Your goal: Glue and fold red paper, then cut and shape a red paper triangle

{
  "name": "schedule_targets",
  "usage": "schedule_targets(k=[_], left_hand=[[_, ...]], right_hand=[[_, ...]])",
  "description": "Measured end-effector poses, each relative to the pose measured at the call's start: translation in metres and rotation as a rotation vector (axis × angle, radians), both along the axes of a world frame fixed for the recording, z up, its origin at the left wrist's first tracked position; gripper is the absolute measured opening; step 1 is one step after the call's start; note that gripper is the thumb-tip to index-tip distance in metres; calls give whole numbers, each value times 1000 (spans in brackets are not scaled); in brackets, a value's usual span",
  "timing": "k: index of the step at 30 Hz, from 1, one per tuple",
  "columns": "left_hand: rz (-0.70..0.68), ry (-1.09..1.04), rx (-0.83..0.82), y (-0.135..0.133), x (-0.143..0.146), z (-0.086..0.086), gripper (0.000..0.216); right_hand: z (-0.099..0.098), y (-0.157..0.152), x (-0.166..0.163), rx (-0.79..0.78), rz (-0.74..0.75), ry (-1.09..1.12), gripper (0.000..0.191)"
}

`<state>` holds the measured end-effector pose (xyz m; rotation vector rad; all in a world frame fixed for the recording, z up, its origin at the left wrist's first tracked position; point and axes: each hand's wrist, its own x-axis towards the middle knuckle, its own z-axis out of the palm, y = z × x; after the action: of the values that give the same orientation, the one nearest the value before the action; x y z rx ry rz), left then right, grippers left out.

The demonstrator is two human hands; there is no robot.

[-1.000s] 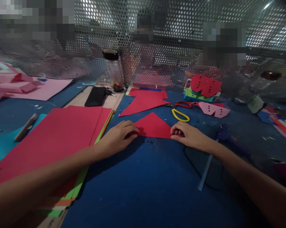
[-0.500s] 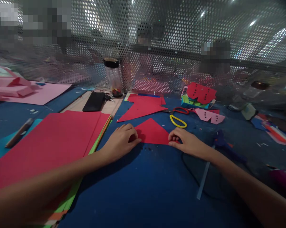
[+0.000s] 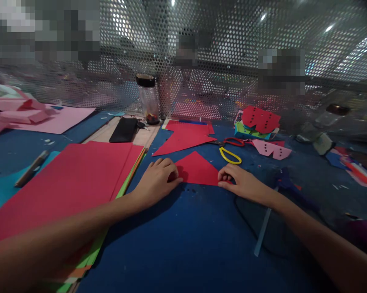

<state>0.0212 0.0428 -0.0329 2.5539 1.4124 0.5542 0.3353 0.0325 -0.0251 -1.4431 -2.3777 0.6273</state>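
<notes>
A red paper triangle lies flat on the blue table. My left hand rests on its left corner with the fingers curled and pressed down on the paper. My right hand pinches the triangle's right corner between thumb and fingers. Just beyond the triangle lie larger red paper offcuts and a pair of scissors with one red and one yellow handle.
A stack of red and coloured paper sheets lies at the left. A black phone and a clear jar stand by the perforated metal screen. Punched paper shapes are piled at the right. A pale strip lies under my right forearm.
Both hands have stayed on the triangle's corners. My left fingers have curled in a little on the left corner. The view has shifted slightly.
</notes>
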Motion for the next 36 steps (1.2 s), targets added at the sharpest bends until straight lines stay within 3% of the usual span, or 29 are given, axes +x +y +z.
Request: schedule_targets(k=[16,36], left_hand=[[40,-55,-47,4,-5,-3,22],[-24,-44,-14,5,-16,3,26]], right_hand=[[1,0,-1,-4,-7,-5,11],[2,0,0,-33,-12,2,13]])
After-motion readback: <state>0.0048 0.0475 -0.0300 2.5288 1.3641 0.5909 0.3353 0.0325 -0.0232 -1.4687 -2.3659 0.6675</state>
